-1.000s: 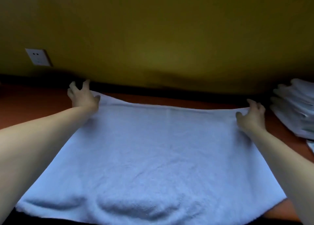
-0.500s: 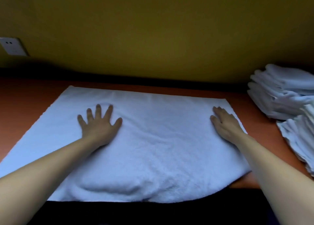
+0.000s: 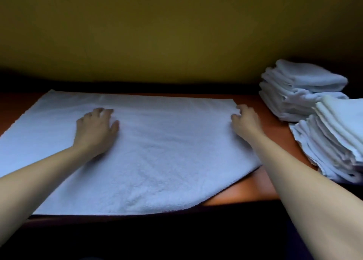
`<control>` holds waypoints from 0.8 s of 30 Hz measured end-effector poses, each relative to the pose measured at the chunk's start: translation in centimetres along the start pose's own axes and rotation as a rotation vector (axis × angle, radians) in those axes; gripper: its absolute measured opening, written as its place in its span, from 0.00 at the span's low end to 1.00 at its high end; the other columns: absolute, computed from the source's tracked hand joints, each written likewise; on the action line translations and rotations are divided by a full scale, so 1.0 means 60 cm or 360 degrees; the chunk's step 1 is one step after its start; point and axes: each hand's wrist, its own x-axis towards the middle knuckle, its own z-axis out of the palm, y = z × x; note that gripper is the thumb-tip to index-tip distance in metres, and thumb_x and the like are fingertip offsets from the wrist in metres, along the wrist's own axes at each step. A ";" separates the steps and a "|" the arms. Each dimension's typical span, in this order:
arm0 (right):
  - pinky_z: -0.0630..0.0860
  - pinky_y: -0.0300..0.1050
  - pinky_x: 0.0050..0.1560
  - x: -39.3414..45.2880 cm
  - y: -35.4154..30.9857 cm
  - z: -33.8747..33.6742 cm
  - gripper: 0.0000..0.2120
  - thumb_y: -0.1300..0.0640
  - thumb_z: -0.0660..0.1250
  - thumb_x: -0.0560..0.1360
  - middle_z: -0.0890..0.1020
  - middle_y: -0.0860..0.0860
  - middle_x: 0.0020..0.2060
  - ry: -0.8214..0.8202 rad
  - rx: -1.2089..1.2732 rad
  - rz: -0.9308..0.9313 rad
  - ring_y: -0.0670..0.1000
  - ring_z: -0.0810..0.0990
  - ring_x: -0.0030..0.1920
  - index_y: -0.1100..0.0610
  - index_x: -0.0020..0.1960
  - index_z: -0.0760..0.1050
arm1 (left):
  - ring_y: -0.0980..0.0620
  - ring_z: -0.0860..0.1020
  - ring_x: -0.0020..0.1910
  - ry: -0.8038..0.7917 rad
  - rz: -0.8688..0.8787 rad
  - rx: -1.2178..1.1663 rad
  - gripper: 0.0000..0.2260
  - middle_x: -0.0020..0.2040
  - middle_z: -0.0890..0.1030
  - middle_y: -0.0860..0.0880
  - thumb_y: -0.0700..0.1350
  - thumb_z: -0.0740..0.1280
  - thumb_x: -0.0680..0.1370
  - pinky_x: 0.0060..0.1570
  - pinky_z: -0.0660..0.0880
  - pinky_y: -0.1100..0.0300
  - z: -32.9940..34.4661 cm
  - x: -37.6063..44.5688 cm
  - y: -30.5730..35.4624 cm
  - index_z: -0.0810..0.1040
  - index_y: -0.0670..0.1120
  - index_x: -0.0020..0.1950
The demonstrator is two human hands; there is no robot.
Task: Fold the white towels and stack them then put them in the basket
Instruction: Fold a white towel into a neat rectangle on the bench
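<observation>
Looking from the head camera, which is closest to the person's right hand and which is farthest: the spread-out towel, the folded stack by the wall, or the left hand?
Starting from the right hand:
1. Spread white towel: the hand touches its right edge.
2. Folded towel stack by the wall: to the hand's right, across a strip of bare table.
3. Left hand: farthest, resting on the towel's left half.

— That towel (image 3: 157, 142) spread out there is terry cloth, isn't it; nubbly, matt, a bit rumpled near the front edge.

— Looks it; the folded towels (image 3: 294, 95) on the right have the same soft looped pile; the nearer stack (image 3: 337, 138) seems flatter, smoother cloth.

— And the table (image 3: 253, 189)?

— Smooth orange-brown top with a faint sheen; the wall (image 3: 176, 34) behind is matt, painted.
</observation>
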 end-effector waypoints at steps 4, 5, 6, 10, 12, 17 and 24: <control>0.75 0.53 0.58 -0.017 0.027 -0.039 0.23 0.48 0.64 0.76 0.78 0.61 0.62 0.0008 -0.0218 0.0453 0.64 0.77 0.61 0.62 0.66 0.73 | 0.35 0.78 0.50 0.0007 0.0631 -0.0497 0.25 0.56 0.80 0.40 0.59 0.55 0.76 0.55 0.75 0.45 -0.038 -0.092 0.154 0.80 0.44 0.61; 0.75 0.51 0.56 -0.022 0.030 -0.044 0.24 0.48 0.65 0.76 0.79 0.61 0.61 -0.0067 -0.0164 0.0494 0.64 0.77 0.60 0.63 0.65 0.73 | 0.37 0.78 0.50 -0.0070 0.0817 -0.0556 0.24 0.55 0.80 0.42 0.59 0.56 0.76 0.54 0.75 0.47 -0.043 -0.122 0.196 0.80 0.45 0.60; 0.75 0.49 0.54 -0.026 0.031 -0.048 0.24 0.47 0.66 0.76 0.79 0.61 0.61 -0.0120 -0.0112 0.0510 0.64 0.78 0.60 0.63 0.65 0.74 | 0.40 0.77 0.50 -0.0149 0.1012 -0.0581 0.23 0.55 0.79 0.44 0.59 0.57 0.77 0.54 0.74 0.49 -0.046 -0.152 0.233 0.79 0.46 0.61; 0.75 0.49 0.59 -0.048 0.015 -0.067 0.32 0.45 0.72 0.73 0.78 0.61 0.65 -0.0289 0.0010 0.0615 0.62 0.78 0.63 0.65 0.68 0.72 | 0.44 0.73 0.48 -0.0266 0.1519 -0.0270 0.23 0.56 0.75 0.47 0.63 0.60 0.76 0.50 0.72 0.49 -0.038 -0.240 0.333 0.73 0.49 0.62; 0.75 0.49 0.56 -0.057 0.011 -0.074 0.34 0.46 0.75 0.72 0.78 0.61 0.64 -0.0385 0.0040 0.0689 0.62 0.79 0.61 0.66 0.68 0.72 | 0.44 0.72 0.46 -0.0233 0.1539 -0.0145 0.18 0.53 0.74 0.47 0.58 0.63 0.75 0.45 0.73 0.49 -0.027 -0.253 0.349 0.73 0.48 0.59; 0.82 0.49 0.48 -0.076 0.034 -0.083 0.20 0.57 0.73 0.75 0.83 0.59 0.50 -0.0598 0.0625 0.0804 0.58 0.83 0.46 0.67 0.61 0.75 | 0.45 0.74 0.38 -0.0169 0.1294 -0.0233 0.08 0.42 0.75 0.48 0.39 0.70 0.75 0.34 0.67 0.54 -0.028 -0.241 0.353 0.71 0.47 0.46; 0.57 0.29 0.14 -0.065 0.037 -0.143 0.15 0.72 0.52 0.75 0.70 0.49 0.22 -0.0983 0.1348 0.1151 0.41 0.64 0.15 0.59 0.34 0.68 | 0.46 0.77 0.42 -0.0612 0.0212 -0.1245 0.05 0.43 0.82 0.45 0.42 0.59 0.81 0.38 0.70 0.64 -0.056 -0.191 0.340 0.73 0.49 0.55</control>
